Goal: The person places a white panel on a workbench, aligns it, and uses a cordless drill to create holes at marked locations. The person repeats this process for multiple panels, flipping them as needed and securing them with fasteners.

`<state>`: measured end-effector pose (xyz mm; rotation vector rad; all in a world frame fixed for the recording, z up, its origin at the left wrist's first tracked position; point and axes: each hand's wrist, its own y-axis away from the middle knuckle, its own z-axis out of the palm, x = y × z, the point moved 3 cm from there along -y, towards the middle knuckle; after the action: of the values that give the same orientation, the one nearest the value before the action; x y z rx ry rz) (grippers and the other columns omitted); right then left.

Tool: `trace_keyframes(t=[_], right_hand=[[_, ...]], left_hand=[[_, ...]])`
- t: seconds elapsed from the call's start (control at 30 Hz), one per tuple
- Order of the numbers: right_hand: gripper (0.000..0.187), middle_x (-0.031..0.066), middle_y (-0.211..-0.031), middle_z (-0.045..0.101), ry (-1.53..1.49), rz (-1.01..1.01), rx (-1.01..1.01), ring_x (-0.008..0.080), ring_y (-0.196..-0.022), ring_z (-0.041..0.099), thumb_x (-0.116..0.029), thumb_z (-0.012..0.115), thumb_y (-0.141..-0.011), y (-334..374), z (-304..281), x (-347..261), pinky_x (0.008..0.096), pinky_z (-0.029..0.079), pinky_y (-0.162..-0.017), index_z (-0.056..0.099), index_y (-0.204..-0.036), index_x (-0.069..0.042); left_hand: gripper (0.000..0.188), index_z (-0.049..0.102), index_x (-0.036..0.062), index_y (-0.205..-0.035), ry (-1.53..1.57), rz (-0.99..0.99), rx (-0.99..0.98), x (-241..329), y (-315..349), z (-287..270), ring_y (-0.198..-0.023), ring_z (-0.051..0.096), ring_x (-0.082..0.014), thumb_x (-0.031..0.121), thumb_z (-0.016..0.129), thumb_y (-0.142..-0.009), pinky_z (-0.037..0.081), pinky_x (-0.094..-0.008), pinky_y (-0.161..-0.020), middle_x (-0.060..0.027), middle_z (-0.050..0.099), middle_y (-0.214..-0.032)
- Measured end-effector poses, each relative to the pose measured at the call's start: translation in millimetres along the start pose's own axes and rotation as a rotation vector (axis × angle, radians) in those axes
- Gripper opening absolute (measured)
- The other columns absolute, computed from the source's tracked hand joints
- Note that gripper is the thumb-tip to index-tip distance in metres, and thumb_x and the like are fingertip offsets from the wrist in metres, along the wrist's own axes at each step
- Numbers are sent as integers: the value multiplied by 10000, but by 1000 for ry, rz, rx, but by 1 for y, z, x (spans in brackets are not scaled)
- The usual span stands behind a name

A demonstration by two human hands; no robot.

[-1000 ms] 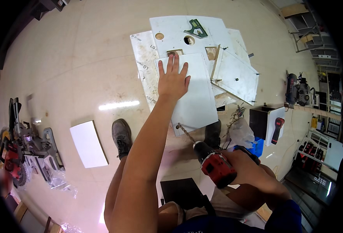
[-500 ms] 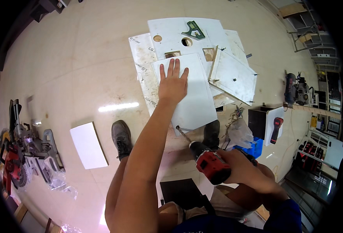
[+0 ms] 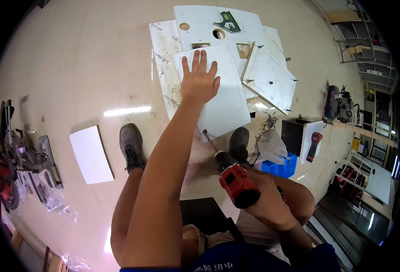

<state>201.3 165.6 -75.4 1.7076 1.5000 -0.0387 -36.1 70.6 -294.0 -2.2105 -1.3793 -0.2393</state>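
Note:
My left hand [image 3: 200, 85] lies flat with spread fingers on a white rectangular board [image 3: 227, 97]. That board rests on a stack of other white panels. My right hand [image 3: 269, 199] is wrapped round a red and black cordless drill [image 3: 239, 182]. Its long drill bit [image 3: 212, 144] points up and left to the board's near left corner, where a small dark hole [image 3: 204, 132] shows. The bit's tip is at the hole; how deep it sits I cannot tell. Under the board lies a larger white panel [image 3: 247, 31] with round and square cutouts.
A green square [image 3: 227, 21] lies on the far panel, and a white panel with bolts [image 3: 272, 75] leans at right. Further right are a blue bin [image 3: 281, 167], a plastic bag [image 3: 272, 146] and another red tool [image 3: 314, 147]. At left are a loose white board [image 3: 91, 155] and a saw [image 3: 9, 181].
The whole view has shifted, so the boards sit higher in the picture. My left hand stays flat on the board, its thumb now further out. The drill remains at the corner hole.

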Motion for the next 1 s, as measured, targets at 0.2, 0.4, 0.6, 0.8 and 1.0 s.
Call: trace_keyframes(t=[0.2,0.4,0.6,0.8,1.0], right_hand=[[330,211,-805,674,23,29,-7,448,-798,652,-157,765,-705,0,2,-8,493,511,-694,609,-967,-29],[354,201,-970,683,21,55,-52,426,-876,659,-54,729,-733,0,0,-12,399,537,-745,654,-1078,-35],[390,199,-776,668,-1,-55,47,443,-784,658,-201,808,-667,5,16,5,478,516,-676,607,-966,-50],[416,204,-766,656,55,-31,32,447,-775,656,-250,830,-657,5,15,-5,478,516,-669,584,-920,-43],[401,213,-808,652,-29,-63,40,454,-805,651,-184,819,-678,5,19,3,479,523,-681,616,-990,-36]], left_hand=[[470,646,145,-1319,34,-8,29,2,1,1,-1464,332,-389,359,639,-901,196,-656,-1175,-236,422,-1527],[470,652,152,-1316,17,-5,55,1,2,-1,-1462,342,-380,368,633,-898,195,-650,-1178,-229,434,-1521],[481,643,167,-1330,-36,-23,15,1,3,0,-1469,338,-360,381,632,-899,198,-648,-1179,-213,436,-1527],[475,639,170,-1333,-44,-19,-9,3,1,1,-1471,337,-353,383,623,-909,195,-644,-1182,-204,426,-1538],[475,627,171,-1342,-40,-38,-37,3,0,3,-1481,318,-347,381,616,-915,180,-644,-1185,-197,420,-1545]])
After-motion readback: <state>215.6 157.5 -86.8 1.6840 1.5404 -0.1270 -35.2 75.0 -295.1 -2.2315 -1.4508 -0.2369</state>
